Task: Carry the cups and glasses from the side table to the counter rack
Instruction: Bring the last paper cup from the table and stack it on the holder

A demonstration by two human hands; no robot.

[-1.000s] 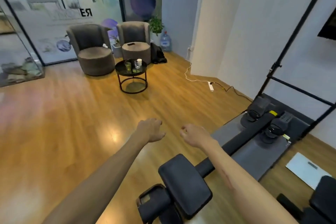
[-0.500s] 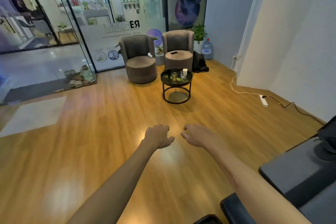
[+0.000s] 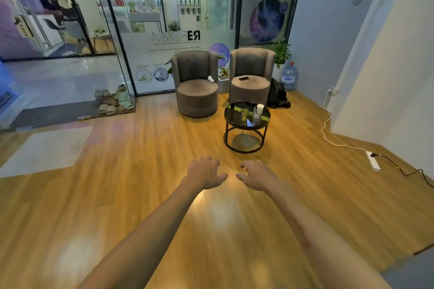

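A small round black side table [image 3: 231,117] stands on the wooden floor ahead, in front of two armchairs. On its glossy top stand a clear glass with yellowish liquid [image 3: 244,114], a second clear glass [image 3: 256,112] and a white cup [image 3: 260,108] just behind that glass. My left hand [image 3: 205,172] and my right hand [image 3: 254,175] are stretched out over the floor, well short of the table. Both hold nothing and their fingers are loosely spread. No counter rack is in view.
Two grey armchairs [image 3: 196,82] [image 3: 250,77] stand behind the table, the right one with a dark phone on its seat. A white power strip [image 3: 373,159] and its cables lie on the floor at the right wall. Glass partitions close the left and back.
The view has swung left and come closer to the side table; the black exercise machine has left the frame. My hands have gone from loosely curled to spread fingers.
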